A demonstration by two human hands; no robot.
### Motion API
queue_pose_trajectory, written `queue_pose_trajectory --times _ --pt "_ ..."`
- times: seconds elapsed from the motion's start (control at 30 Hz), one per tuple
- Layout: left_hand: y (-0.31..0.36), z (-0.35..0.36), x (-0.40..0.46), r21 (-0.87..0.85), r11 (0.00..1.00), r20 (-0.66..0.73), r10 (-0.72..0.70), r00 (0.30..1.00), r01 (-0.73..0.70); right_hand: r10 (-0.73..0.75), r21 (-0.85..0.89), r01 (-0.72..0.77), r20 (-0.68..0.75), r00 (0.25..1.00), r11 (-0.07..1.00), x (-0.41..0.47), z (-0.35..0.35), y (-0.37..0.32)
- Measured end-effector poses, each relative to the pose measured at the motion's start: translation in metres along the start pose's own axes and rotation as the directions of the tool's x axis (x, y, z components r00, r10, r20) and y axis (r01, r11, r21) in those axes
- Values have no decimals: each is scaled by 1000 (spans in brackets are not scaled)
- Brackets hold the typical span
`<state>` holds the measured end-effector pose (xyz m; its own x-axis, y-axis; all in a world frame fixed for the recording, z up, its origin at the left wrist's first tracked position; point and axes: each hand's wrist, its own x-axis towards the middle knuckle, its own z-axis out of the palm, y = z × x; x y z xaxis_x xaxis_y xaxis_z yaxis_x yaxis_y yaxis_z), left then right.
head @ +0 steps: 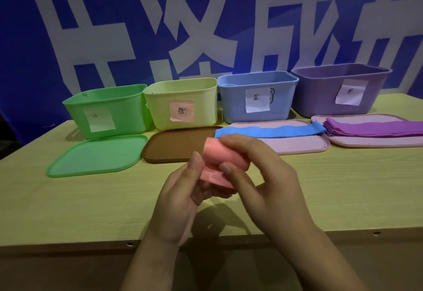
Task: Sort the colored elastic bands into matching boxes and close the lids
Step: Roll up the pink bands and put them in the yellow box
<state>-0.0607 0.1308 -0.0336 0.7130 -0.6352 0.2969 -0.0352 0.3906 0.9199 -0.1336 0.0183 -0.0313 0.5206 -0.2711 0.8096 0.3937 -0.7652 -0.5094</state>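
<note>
A folded pink band is pinched in the grip of both the left hand and right hand above the near surface; judged mid-sort, it is next to be carried to the far pink-labelled yellow box, still unlidded.

Rolled pink band above table; blue band, seemingly stacked purple bands on lids.

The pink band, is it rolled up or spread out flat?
Rolled up: the pink band is a compact roll held by the left hand and right hand.
</note>
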Motion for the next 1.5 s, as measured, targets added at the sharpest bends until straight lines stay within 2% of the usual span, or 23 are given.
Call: queue_pose_trajectory --times 0.07,0.13,0.2,0.27,0.3,0.4,0.53,0.73,0.83,0.93,1.1,1.17,1.27,1.37,1.4,1.43,1.5 --pt "1 0 0 72 997 -19 40 999 -39 -24 -5 25 32 999 1000 -2 5 -1" --pt "1 0 -1 118 992 -61 47 997 -40 11 55 -17 106 994 998 -1 3 1" --pt "2 -1 -2 106 994 -77 42 996 -34 100 235 -162 257 961 958 4 -8 1" --pt "4 -4 -3 112 992 -68 64 996 -56 192 431 -366 394 899 825 9 -19 -3" --pt "6 -4 -3 127 989 -57 79 995 -71 238 452 -425 413 879 784 11 -22 -5" --pt "9 -3 -2 185 978 -18 98 995 -93 291 347 -412 349 891 843 11 -19 -5" --pt "10 -1 -1 196 980 18 38 999 -41 308 300 -373 241 920 878 7 -15 -4" --pt "11 0 1 154 986 67 61 996 -71 144 156 -161 111 983 975 5 -14 -6" --pt "12 0 2 239 966 52 86 995 -96 50 88 -56 68 996 995 4 -12 -5" --pt "12 0 4 354 928 39 111 993 -118 -18 72 13 61 998 997 3 -13 -5" --pt "16 1 2 333 932 34 138 990 -142 -69 69 63 84 994 996 3 -14 -6" --pt "16 2 1 332 933 19 141 990 -139 -24 145 8 109 994 989 4 -15 -3" --pt "14 3 -1 363 917 22 168 986 -164 78 318 -158 249 965 935 6 -23 -2" --pt "13 3 -1 469 856 18 238 971 -219 190 560 -335 301 934 758 6 -29 -6" --pt "13 4 0 516 825 22 256 966 -231 252 578 -376 286 924 724 6 -29 -7" --pt "13 4 0 565 787 38 273 961 -246 314 531 -400 249 916 747 6 -27 -6" --pt "11 5 0 639 702 118 317 941 -316 395 302 -428 164 904 852 8 -21 -4"
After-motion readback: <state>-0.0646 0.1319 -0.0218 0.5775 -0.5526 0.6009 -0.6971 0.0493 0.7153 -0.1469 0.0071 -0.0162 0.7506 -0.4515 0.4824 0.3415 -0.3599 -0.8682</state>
